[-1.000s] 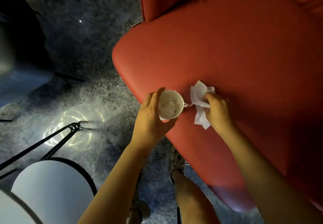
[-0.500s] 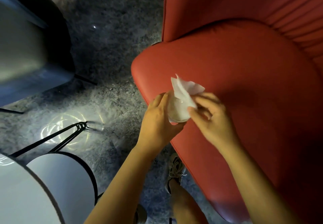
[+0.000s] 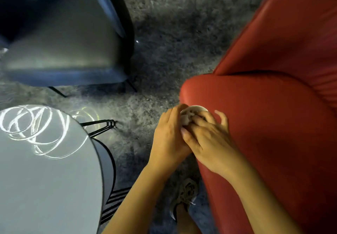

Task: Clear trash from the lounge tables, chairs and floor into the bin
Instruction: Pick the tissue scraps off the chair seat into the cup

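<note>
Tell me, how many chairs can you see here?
2: a red chair on the right, and a dark blue chair at the upper left. More may lie outside the frame.

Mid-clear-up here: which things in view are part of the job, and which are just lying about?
Job: white cup, gripped by the left hand; crumpled tissue, pressed into it by the right hand; red chair, hands at its seat edge.
Just there: round table, dark blue chair, carpet, shoe.
</note>
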Available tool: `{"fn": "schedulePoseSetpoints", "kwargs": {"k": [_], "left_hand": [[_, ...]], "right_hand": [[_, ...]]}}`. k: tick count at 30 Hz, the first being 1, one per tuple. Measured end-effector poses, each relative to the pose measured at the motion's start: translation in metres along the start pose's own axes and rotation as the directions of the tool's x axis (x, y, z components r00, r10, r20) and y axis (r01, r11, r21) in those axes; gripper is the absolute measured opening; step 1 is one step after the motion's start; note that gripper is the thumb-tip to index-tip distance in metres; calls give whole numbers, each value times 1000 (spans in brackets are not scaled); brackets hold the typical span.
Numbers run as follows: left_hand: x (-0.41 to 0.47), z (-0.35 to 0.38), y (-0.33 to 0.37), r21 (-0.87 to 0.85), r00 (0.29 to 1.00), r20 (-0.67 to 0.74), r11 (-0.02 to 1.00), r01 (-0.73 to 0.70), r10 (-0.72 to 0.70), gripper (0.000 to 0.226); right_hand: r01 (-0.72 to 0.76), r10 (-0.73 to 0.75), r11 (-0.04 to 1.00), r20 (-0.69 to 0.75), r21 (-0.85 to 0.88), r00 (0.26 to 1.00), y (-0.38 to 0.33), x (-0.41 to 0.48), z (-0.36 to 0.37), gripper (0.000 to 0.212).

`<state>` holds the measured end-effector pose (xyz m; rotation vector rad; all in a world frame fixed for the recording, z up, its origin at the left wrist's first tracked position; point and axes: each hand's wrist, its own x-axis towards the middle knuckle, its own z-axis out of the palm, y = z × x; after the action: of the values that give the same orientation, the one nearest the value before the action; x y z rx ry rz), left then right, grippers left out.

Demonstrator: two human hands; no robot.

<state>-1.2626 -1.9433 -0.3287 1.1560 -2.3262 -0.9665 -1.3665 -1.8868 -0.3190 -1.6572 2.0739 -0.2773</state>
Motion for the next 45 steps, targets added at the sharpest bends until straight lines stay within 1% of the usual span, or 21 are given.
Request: {"fn": "schedulePoseSetpoints", "kwargs": {"k": [3, 6, 8, 9, 11, 13, 16, 19, 22, 26, 29, 32, 35, 38, 40, 42, 45], "left_hand": [[-14, -41, -1, -18, 997, -75, 999, 34, -35, 50], [-31, -85, -8, -69, 988, -133, 995, 71, -80, 60], [-41, -117, -9, -124, 982, -152, 987, 97, -115, 68], [-46, -134, -8, -134, 978, -175, 987, 92, -115, 67], [-55, -165, -6, -121, 966, -241, 990, 65, -93, 54], [-63, -194, -5, -97, 950, -300, 993, 60, -87, 50], [-75, -231, -7, -44, 926, -355, 992, 122, -129, 61], [-89, -272, -8, -15, 902, -411, 990, 140, -134, 64], [-107, -316, -8, 14, 871, -476, 989, 148, -123, 65], [-141, -375, -13, 75, 834, -542, 983, 165, -99, 60], [-176, -413, -19, 73, 784, -605, 971, 227, -137, 59], [-217, -445, -30, 47, 702, -684, 949, 312, -197, 62], [-265, -468, -41, -2, 587, -765, 912, 410, -265, 67], [-323, -483, -50, -79, 437, -832, 853, 517, -342, 70], [-363, -490, -56, -122, 334, -864, 800, 587, -377, 70], [-402, -494, -60, -178, 231, -881, 742, 646, -413, 70], [-455, -501, -71, -269, 83, -890, 663, 699, -448, 68]], "right_hand": [[125, -124, 992, 12, -16, 992, -39, 6, -12, 74], [242, -243, 970, -50, -18, 969, -81, 6, -21, 62], [310, -310, 951, -127, -25, 942, -110, 3, -28, 51], [343, -340, 939, -183, -14, 922, -124, 1, -33, 46], [411, -393, 912, -271, 10, 879, -151, -2, -45, 39], [448, -411, 893, -342, 36, 845, -176, -4, -60, 39], [484, -414, 872, -425, 68, 805, -212, -5, -85, 39], [510, -435, 858, -451, 54, 779, -249, -7, -106, 40], [574, -489, 816, -450, 66, 747, -293, -9, -119, 40], [672, -579, 735, -428, 94, 694, -358, -10, -124, 39], [753, -646, 643, -430, 139, 631, -405, -10, -121, 37], [822, -714, 541, -420, 176, 560, -447, -8, -107, 36], [872, -782, 433, -384, 230, 490, -487, -7, -86, 38], [914, -837, 287, -388, 287, 385, -526, -11, -61, 34], [917, -856, 216, -386, 335, 343, -551, -16, -43, 33], [913, -871, 169, -377, 371, 315, -574, -22, -25, 33], [910, -892, 131, -353, 393, 281, -609, -31, -1, 34]]}}
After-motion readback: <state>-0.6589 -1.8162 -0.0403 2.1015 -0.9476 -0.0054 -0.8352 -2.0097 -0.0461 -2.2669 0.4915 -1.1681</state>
